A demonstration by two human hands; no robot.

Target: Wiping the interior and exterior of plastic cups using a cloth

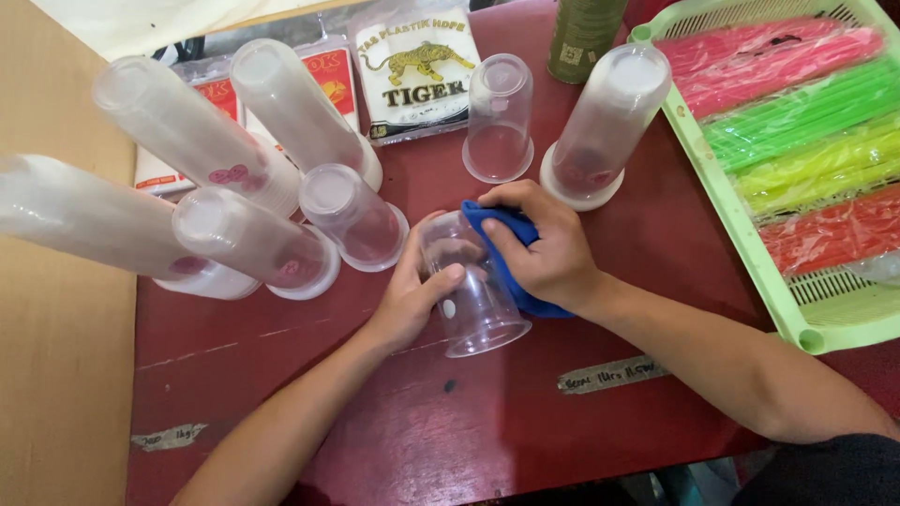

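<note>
Clear cup point(478, 300) between left fingers point(441, 278), cloth point(502, 245)

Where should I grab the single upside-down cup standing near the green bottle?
Probably around the middle of the single clear cup's side wall, coming down from above. It stands upside down on its wide rim, narrow base up, so fingers wrap the slimmer upper part easily. There is open red table on both sides of it.
</note>
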